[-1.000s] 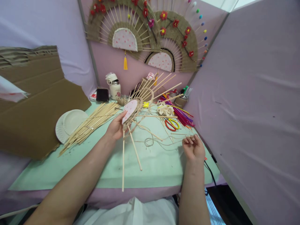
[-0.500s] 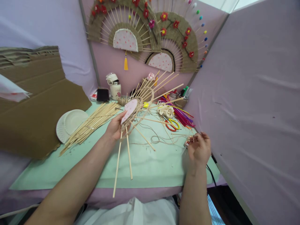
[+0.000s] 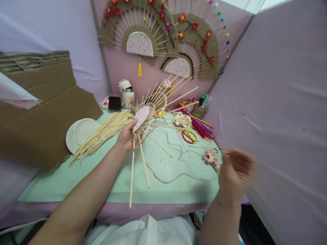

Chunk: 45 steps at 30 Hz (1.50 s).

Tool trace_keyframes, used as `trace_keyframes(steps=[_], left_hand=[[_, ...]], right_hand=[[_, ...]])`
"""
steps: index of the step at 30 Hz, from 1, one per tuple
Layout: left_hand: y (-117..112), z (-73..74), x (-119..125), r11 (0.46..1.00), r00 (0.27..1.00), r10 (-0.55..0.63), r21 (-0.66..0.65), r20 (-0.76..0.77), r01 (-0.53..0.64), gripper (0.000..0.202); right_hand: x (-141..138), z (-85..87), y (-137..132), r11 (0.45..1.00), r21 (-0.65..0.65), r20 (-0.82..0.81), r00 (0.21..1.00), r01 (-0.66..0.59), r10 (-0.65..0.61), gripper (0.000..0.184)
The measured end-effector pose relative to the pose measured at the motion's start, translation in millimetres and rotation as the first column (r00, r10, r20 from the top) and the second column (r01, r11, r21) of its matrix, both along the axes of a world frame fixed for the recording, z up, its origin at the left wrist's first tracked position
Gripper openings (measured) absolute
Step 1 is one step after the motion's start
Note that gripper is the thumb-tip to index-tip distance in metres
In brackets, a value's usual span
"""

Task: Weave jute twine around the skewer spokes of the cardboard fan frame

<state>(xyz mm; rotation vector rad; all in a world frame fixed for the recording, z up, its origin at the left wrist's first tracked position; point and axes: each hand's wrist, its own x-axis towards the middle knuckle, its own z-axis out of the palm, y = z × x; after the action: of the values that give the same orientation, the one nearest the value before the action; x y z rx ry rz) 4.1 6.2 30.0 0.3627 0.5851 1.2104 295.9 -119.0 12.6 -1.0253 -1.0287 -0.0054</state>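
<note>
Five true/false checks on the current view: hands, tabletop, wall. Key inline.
1. The left hand holds a fan of pale wooden sticks with a pink spotted half-round centre. True.
2. The right hand holds the scissors with red and yellow handles. False: they lie on the pale green tabletop.
3. A yellow tassel hangs below the left brown wall fan with red flowers. True.
4. The white paper plates lie right of the bundle of thin pale sticks. False: left of it.
5. The cream-white bottle stands right of the black object. True.
</note>
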Motion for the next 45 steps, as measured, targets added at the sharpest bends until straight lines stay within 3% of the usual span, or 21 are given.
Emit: trace_keyframes(steps=[1,3,5,7,9,11,15,19,21,23,31,35,40,45], left_hand=[[-1,0.2,1,1.0,1.0,0.014,-0.01,-0.028,-0.014,0.028],[-2,-0.7,4,1.0,0.998,0.022,-0.011,-0.056,-0.023,0.027],[-3,-3.7,7,1.0,0.998,0.026,0.014,-0.061,-0.026,0.027],[-2,-7.8,9,0.998,0.996,0.042,0.049,-0.08,-0.038,0.028],[-2,-12.2,10,0.995,0.992,0.058,0.082,-0.115,-0.049,0.031],[-2,-16.0,12,0.993,0.989,0.06,0.114,-0.139,-0.044,0.03],[-1,-20.8,13,0.983,0.984,0.083,0.176,-0.16,-0.054,0.024],[0,-21.8,13,0.981,0.98,0.121,0.172,-0.16,-0.093,0.024],[1,-21.5,12,0.982,0.979,0.136,0.154,-0.154,-0.113,0.022],[2,-21.2,11,0.984,0.979,0.144,0.128,-0.147,-0.125,0.021],[4,-22.2,11,0.99,0.982,0.135,0.067,-0.131,-0.127,0.03],[3,-20.9,11,0.99,0.979,0.134,0.071,-0.153,-0.124,0.024],[4,-19.3,10,0.99,0.98,0.137,0.062,-0.141,-0.13,0.017],[5,-20.5,10,0.989,0.982,0.141,0.065,-0.128,-0.134,0.02]], right_hand=[[3,-7.4,4,0.977,-0.207,0.097,0.992,-0.055,0.076,0.018],[7,-22.2,14,0.847,-0.531,0.297,0.929,-0.033,0.223,0.022],[4,-31.1,22,0.784,-0.618,0.431,0.86,0.062,0.272,0.026],[-8,-31.8,26,0.816,-0.574,0.469,0.845,0.07,0.258,0.028],[-24,-26.8,24,0.846,-0.533,0.421,0.864,-0.01,0.275,0.027],[-42,-21.7,21,0.834,-0.537,0.306,0.893,-0.125,0.331,0.023],[-68,-25.8,20,0.693,-0.584,-0.089,0.881,-0.424,0.464,0.019],[-80,-37.5,27,0.539,-0.398,-0.537,0.665,-0.743,0.52,0.023],[-83,-38.8,29,0.491,-0.319,-0.64,0.567,-0.81,0.519,0.025],[-85,-37.2,30,0.472,-0.291,-0.676,0.528,-0.832,0.514,0.023],[-86,-34.2,31,0.446,-0.244,-0.721,0.469,-0.861,0.511,0.009],[-83,-35.8,33,0.454,-0.208,-0.693,0.458,-0.866,0.557,0.008],[-62,-32.9,32,0.578,-0.272,-0.546,0.618,-0.769,0.566,0.009],[-23,-26.7,32,0.758,-0.279,-0.474,0.771,-0.589,0.425,0.008]])
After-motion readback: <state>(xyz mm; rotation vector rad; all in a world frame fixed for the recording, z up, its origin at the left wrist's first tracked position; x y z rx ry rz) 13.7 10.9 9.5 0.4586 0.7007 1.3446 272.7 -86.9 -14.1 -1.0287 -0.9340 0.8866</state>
